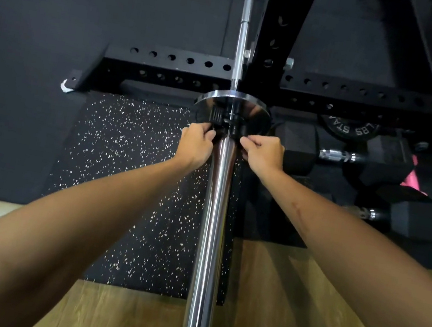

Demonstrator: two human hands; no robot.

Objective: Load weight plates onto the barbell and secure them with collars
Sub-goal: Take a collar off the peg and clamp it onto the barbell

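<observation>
- I look down on dark rubber floor mats [61, 25], a black speckled rubber mat [127, 177] under my arms, and a strip of light wooden flooring [286, 301] nearest me.
- The speckled mat's near edge meets the wood; the floor left of the bar is open, while the right side is crowded.
- The long chrome barbell sleeve [211, 233] runs straight away from me, its free end over the wood, with bare sleeve between that end and my hands.
- One round polished steel weight plate [256, 113] sits on the sleeve at its inner end, close against the black perforated steel rack [168, 66].
- A black plastic collar [224, 121] wraps the sleeve just in front of the plate, touching or nearly touching it; I cannot tell which.
- My left hand [196, 144] and right hand [264, 152] flank the sleeve, fingers curled and pinching the collar's two sides.
- To the right lie two black hex dumbbells [337, 155], and beyond them a black cast plate with raised lettering [350, 128] below the rack beam.
- Something pink [413, 180] shows between the dumbbells.
</observation>
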